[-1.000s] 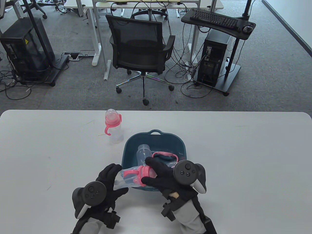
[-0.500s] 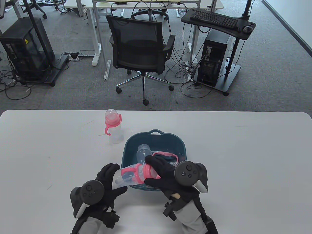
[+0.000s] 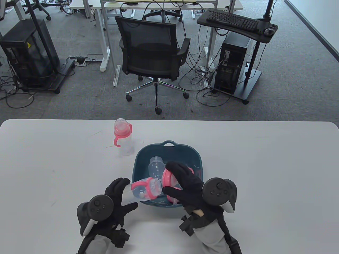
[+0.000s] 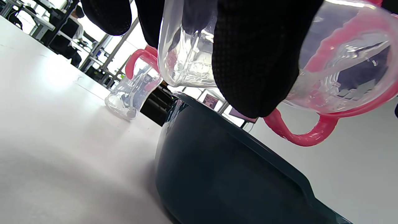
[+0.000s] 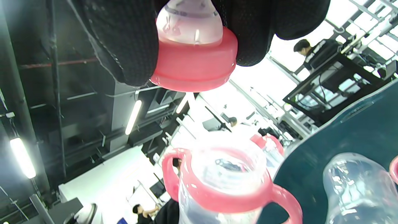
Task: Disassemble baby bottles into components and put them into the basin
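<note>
My left hand [image 3: 119, 197] grips a clear baby bottle [image 3: 140, 191] with a pink handle ring, tilted over the near left rim of the dark teal basin [image 3: 169, 145]. The bottle's mouth is open, seen in the right wrist view [image 5: 228, 174]. My right hand [image 3: 182, 185] holds the pink screw collar with its teat [image 3: 168, 180] just off the bottle, over the basin; close up the collar [image 5: 194, 68] sits between its fingers. In the basin lie a clear bottle body [image 3: 155, 168] and pink parts. A whole bottle [image 3: 123, 137] stands upright at the basin's far left.
The white table [image 3: 264, 172] stretches wide on both sides of the basin. Beyond its far edge are an office chair [image 3: 152, 53], a computer tower [image 3: 233, 66] and a keyboard stand [image 3: 235, 22] on the carpet.
My right hand has pulled the pink collar with the teat off the bottle and moved it right and further over the basin. The left hand keeps the bottle in place.
</note>
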The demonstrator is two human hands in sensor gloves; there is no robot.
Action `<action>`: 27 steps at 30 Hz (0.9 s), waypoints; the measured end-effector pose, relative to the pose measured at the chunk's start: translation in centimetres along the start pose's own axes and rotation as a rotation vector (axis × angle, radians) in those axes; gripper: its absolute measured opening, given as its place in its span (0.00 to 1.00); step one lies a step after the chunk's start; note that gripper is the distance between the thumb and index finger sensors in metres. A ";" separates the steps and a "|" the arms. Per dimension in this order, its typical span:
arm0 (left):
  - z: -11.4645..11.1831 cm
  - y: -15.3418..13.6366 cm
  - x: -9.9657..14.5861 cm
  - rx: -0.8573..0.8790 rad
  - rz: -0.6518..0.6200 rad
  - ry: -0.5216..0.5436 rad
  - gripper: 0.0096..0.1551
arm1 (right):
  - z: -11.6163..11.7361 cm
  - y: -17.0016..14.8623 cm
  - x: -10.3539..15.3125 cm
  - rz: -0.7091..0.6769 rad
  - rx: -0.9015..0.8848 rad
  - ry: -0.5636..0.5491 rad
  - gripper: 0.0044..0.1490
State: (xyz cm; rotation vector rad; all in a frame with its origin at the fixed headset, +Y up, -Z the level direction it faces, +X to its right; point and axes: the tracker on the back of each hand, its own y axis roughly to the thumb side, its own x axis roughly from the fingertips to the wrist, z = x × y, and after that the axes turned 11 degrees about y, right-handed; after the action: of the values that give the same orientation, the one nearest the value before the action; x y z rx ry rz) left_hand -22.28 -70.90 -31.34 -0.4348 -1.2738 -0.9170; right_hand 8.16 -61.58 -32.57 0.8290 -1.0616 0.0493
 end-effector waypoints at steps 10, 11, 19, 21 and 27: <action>-0.3 -0.5 -0.1 -0.009 0.024 -0.015 0.56 | -1.4 0.9 0.8 -0.050 0.003 -0.122 0.48; -0.3 -0.5 -0.1 -0.009 0.026 -0.016 0.56 | -1.6 1.0 0.9 -0.055 0.002 -0.132 0.48; -0.1 -0.7 -0.1 0.006 0.038 -0.006 0.56 | -2.8 0.9 1.5 -0.046 -0.002 -0.180 0.48; 0.0 -0.7 -0.1 0.012 0.041 -0.001 0.56 | -2.9 0.5 1.6 -0.028 0.007 -0.178 0.48; 0.2 -0.9 -0.2 0.034 0.047 0.015 0.56 | -2.6 -1.0 1.3 0.056 0.037 -0.101 0.48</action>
State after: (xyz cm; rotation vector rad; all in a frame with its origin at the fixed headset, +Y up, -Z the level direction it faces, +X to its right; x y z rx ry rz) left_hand -23.10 -71.19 -31.63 -0.4287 -1.2590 -0.8565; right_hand 11.16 -61.08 -32.70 0.8421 -1.1817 0.0751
